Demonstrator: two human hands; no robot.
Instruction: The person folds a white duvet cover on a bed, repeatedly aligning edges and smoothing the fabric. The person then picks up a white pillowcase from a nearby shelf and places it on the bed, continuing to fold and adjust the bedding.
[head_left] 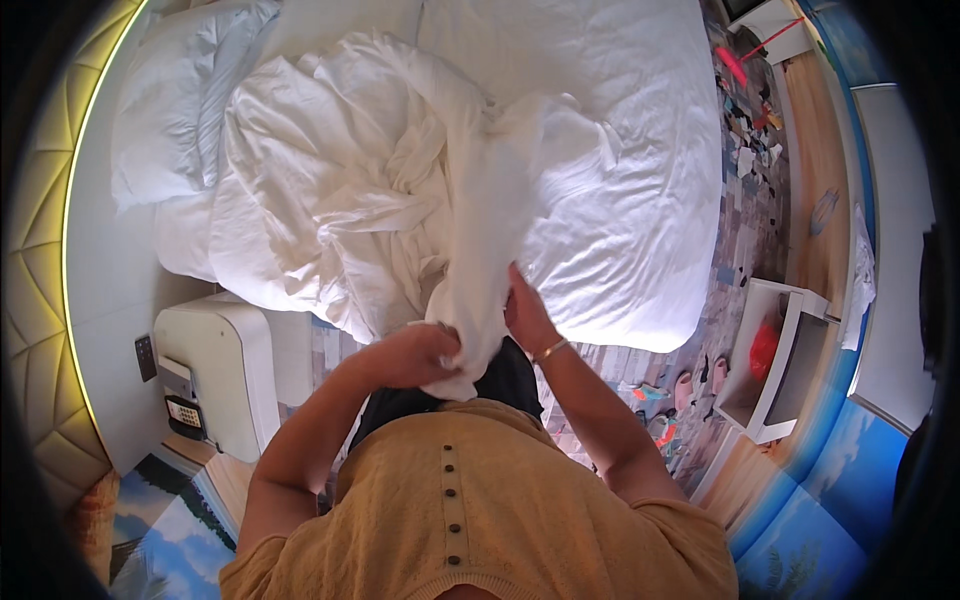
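Observation:
A white duvet (325, 170) lies rumpled over the left and middle of the bed, and a long fold of it is pulled toward my body. My left hand (425, 352) is closed around the near end of that fold, just in front of my waist. On the fold's right edge is my right hand (527, 312), a bracelet on its wrist. It grips the cloth from the side, with some of its fingers hidden behind the fabric. Under the duvet, a wrinkled white sheet (640, 220) covers the mattress on the right.
White pillows (165, 110) rest against the padded headboard (45, 250) at left. A white bedside cabinet (225, 350) with a telephone (185, 412) stands near left. Litter (750, 140) and pink slippers (684, 390) lie on the floor at right, by an open white cabinet (790, 400).

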